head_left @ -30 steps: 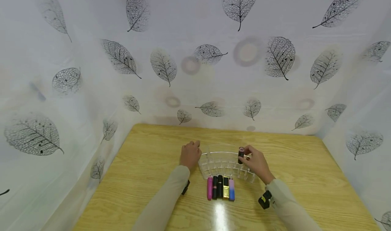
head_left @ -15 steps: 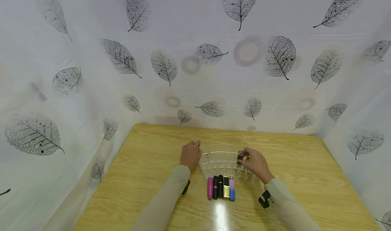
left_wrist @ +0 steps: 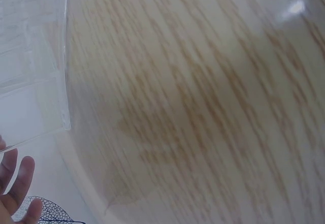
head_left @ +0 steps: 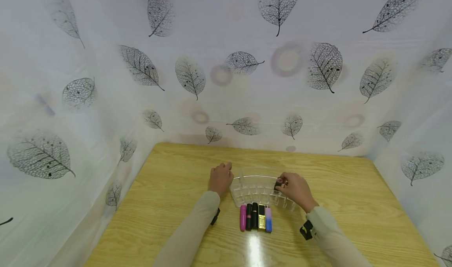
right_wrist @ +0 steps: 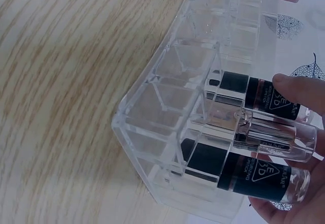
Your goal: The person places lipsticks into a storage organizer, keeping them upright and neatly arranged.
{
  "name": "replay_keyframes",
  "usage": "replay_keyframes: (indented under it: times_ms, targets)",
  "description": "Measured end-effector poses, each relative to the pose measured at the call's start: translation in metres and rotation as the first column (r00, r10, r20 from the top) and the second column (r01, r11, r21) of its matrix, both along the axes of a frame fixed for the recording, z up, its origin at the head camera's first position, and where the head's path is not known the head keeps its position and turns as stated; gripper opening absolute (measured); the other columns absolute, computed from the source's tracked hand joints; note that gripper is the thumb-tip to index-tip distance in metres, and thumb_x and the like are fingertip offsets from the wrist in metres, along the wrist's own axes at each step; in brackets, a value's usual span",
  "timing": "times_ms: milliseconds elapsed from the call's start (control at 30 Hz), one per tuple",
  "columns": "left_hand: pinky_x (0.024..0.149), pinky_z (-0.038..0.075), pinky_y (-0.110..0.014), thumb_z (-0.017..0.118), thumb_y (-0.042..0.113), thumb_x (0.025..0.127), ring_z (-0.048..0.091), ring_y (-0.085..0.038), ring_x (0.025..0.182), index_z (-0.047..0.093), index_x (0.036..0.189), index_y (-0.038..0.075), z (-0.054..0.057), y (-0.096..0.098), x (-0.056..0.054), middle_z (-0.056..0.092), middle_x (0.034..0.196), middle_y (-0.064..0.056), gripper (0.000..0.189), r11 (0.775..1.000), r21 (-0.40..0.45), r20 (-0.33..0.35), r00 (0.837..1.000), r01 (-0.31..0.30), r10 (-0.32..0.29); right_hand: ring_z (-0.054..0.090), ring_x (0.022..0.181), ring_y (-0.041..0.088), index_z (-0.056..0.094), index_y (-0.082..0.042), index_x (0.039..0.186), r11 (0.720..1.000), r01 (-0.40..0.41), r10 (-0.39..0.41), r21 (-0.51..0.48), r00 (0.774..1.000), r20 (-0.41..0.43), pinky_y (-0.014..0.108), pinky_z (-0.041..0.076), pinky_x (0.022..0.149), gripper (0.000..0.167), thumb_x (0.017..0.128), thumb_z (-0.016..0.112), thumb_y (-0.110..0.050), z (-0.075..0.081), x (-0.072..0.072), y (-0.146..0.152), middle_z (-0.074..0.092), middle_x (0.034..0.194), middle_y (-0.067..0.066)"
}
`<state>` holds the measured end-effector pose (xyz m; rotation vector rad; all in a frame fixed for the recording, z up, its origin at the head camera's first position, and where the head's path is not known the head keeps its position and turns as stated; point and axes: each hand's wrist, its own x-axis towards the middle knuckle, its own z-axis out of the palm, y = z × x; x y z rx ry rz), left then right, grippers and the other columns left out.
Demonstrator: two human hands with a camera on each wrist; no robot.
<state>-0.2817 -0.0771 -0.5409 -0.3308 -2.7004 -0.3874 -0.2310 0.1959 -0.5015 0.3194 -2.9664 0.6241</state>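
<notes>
A clear acrylic lipstick organizer (head_left: 254, 190) with several compartments stands on the table. My right hand (head_left: 298, 189) pinches a dark lipstick (head_left: 278, 184) at the organizer's right end. In the right wrist view, my thumb lies on this black-labelled lipstick (right_wrist: 274, 96), whose lower part is inside a compartment. Beside it stand a clear-cased lipstick (right_wrist: 269, 132) and another dark lipstick (right_wrist: 259, 176), both in compartments, with fingers partly hidden behind them. My left hand (head_left: 221, 179) is at the organizer's left end, fingers loosely bent; whether it touches is unclear in the left wrist view.
In front of the organizer lie a magenta tube (head_left: 243, 217), two black lipsticks, a black-and-gold lipstick (head_left: 261, 216) and a lilac-to-blue tube (head_left: 268, 219), side by side. A leaf-patterned white curtain (head_left: 247, 98) encloses the wooden table (head_left: 180, 169).
My right hand has lowered the dark lipstick into the organizer, and less of it shows above the compartment. My left hand has stayed in place.
</notes>
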Motion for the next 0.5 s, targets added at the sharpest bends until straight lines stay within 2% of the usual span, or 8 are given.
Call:
replay_keyframes:
  times_ms: [300, 500]
  targets:
    - [0.067, 0.046, -0.037, 0.059, 0.017, 0.084, 0.058, -0.018, 0.068, 0.056, 0.086, 0.015, -0.003, 0.0, -0.002, 0.058, 0.076, -0.002, 0.004, 1.0, -0.003, 0.012, 1.0, 0.002, -0.002, 0.061, 0.074, 0.016, 0.065, -0.009, 0.094, 1.0, 0.004, -0.005, -0.023, 1.0, -0.017, 0.035, 0.051, 0.066, 0.026, 0.076, 0.075, -0.025, 0.004, 0.0, 0.001, 0.068, 0.087, 0.004]
    - [0.066, 0.046, -0.037, 0.059, 0.016, 0.084, 0.058, -0.018, 0.068, 0.055, 0.085, 0.015, -0.002, 0.0, -0.001, 0.058, 0.076, -0.002, 0.004, 1.0, -0.011, 0.011, 1.0, -0.004, 0.004, 0.061, 0.083, 0.025, 0.064, -0.002, 0.102, 0.999, 0.015, -0.018, -0.048, 0.998, -0.064, 0.045, 0.051, 0.076, 0.035, 0.077, 0.074, -0.025, 0.014, 0.004, -0.002, 0.067, 0.095, 0.01]
